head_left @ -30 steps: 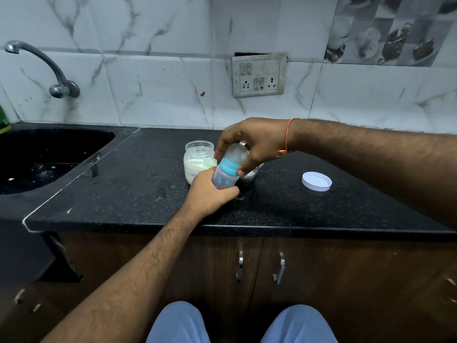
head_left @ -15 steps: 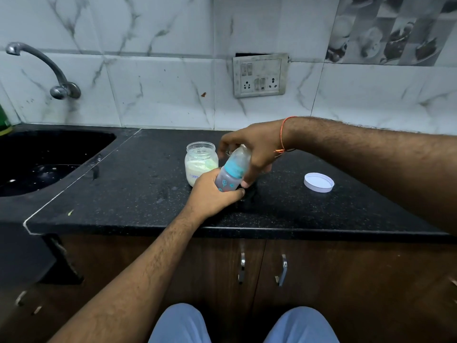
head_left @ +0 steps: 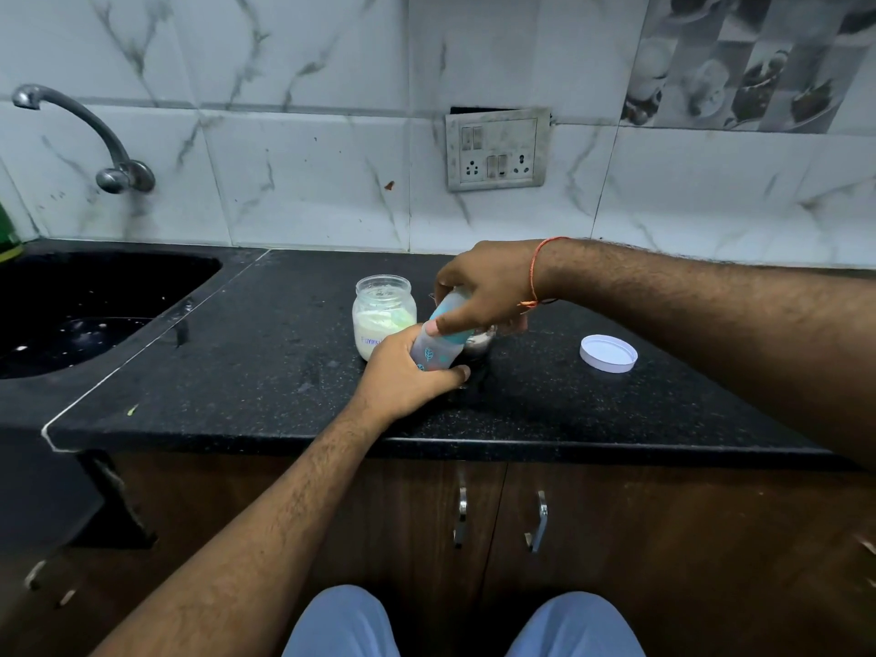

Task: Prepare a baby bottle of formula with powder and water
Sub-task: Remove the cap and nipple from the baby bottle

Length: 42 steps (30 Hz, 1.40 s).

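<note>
A small clear baby bottle (head_left: 432,354) with leaf prints and a teal collar is tilted over the black counter (head_left: 265,353). My left hand (head_left: 403,379) grips its lower body. My right hand (head_left: 486,289) is closed over the bottle's top, fingers on the teal ring (head_left: 456,324); the nipple is hidden under it. Just left of the bottle stands an open glass jar (head_left: 383,312) of pale powder. Its white lid (head_left: 608,353) lies flat to the right. A shiny metal vessel (head_left: 479,339) peeks out behind the bottle, mostly hidden.
A black sink (head_left: 90,305) with a wall tap (head_left: 90,135) is at the left. A socket panel (head_left: 497,149) is on the tiled wall behind. Cabinet doors with metal handles (head_left: 538,521) are under the counter edge.
My right hand has shifted its grip around the bottle's top, the fingers sliding down onto the teal ring. The bottle stays tilted in my left hand.
</note>
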Each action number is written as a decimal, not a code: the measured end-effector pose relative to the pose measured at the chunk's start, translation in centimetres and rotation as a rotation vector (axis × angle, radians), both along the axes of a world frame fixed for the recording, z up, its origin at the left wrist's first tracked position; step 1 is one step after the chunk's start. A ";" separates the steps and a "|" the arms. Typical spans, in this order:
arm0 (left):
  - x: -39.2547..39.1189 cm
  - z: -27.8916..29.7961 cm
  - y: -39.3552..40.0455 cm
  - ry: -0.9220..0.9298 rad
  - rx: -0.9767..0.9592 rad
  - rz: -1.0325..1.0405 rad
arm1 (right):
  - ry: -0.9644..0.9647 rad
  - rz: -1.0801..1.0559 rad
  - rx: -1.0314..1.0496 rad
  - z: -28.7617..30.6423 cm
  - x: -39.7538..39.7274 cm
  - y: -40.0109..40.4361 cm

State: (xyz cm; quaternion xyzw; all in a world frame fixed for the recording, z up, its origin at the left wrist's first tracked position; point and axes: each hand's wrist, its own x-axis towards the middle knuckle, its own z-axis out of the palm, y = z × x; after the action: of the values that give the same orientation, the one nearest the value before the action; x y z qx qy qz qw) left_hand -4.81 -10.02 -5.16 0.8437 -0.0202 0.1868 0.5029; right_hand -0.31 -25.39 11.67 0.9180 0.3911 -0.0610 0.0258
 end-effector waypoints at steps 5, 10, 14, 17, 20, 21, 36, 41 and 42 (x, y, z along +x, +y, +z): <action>-0.2 0.0 -0.1 0.007 -0.028 0.014 | 0.034 0.041 0.027 0.1 0.1 -0.1; -0.4 0.4 -0.3 0.032 -0.026 -0.011 | -0.069 0.088 -0.028 0.2 0.7 -0.4; 0.0 0.0 -0.1 0.034 -0.048 -0.017 | -0.060 0.079 0.072 1.2 1.4 -2.5; -0.1 -0.2 0.0 0.055 -0.083 -0.046 | 0.022 0.012 0.222 1.1 2.6 -5.2; 0.0 -0.2 0.1 0.070 -0.087 -0.085 | 0.147 -0.085 0.425 -0.2 4.3 -8.7; 0.0 -0.1 0.0 0.077 -0.083 -0.097 | 0.182 -0.118 0.489 -0.8 4.8 -9.8; 0.2 0.0 -0.3 0.098 0.019 -0.032 | 0.052 -0.377 0.645 -9.7 10.4 -13.3; 0.1 0.0 -0.5 0.074 -0.013 -0.027 | 0.043 -0.389 0.585 -10.8 10.4 -13.0; 0.1 -0.1 -0.5 0.065 -0.037 -0.027 | 0.039 -0.391 0.579 -11.0 10.4 -13.0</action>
State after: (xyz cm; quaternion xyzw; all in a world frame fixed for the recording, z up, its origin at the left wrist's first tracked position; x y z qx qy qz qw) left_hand -4.71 -10.49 -5.25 0.8396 -0.0120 0.1528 0.5211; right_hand 10.09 -38.37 0.71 0.9434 0.2095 0.0314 -0.2553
